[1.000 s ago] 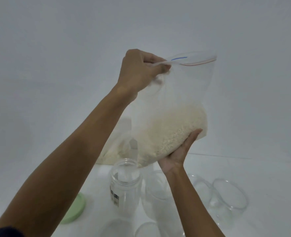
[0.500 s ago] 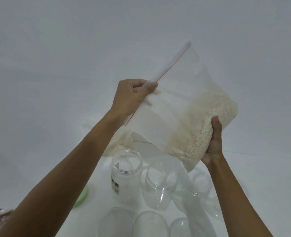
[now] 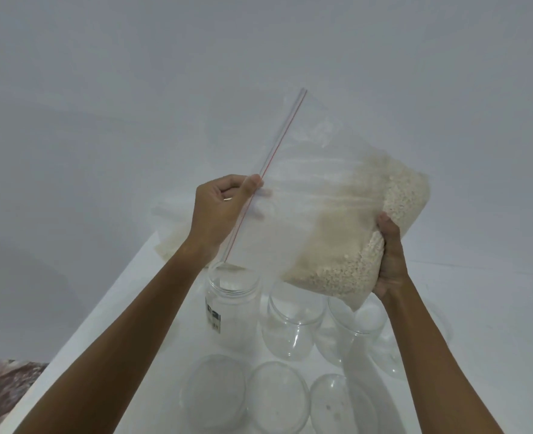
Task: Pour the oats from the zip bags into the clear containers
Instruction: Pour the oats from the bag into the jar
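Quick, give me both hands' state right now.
Left hand: pinches the zip bag at its zipper edge.
Right hand: grips the bag's oat-filled bottom end.

White table (image 3: 465,308), clear containers (image 3: 293,327), second oat bag (image 3: 171,242)

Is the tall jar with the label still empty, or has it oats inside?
Empty: the tall jar looks clear throughout; the oats remain in the zip bag.
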Motion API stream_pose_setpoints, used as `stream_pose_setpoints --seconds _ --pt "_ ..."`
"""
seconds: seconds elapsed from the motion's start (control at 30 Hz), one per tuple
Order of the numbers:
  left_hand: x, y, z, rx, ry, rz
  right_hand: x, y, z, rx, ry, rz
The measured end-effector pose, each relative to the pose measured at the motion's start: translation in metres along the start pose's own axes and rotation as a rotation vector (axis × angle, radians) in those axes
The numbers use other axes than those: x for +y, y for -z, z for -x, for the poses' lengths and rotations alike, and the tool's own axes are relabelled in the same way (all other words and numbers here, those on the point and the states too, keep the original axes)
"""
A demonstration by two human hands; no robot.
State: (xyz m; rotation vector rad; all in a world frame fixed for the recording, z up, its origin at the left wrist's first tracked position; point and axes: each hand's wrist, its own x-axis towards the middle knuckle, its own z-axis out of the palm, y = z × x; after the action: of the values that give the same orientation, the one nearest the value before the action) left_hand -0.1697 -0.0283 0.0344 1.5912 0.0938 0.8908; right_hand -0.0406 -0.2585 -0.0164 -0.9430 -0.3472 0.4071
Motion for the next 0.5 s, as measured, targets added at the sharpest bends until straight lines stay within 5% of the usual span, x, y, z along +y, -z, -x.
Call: stream_pose_setpoints --seconds 0.5 --pt "-0.019 0.009 0.024 -0.038 0.085 0.019 -0.023 -0.008 0.006 -0.033 0.141 0.164"
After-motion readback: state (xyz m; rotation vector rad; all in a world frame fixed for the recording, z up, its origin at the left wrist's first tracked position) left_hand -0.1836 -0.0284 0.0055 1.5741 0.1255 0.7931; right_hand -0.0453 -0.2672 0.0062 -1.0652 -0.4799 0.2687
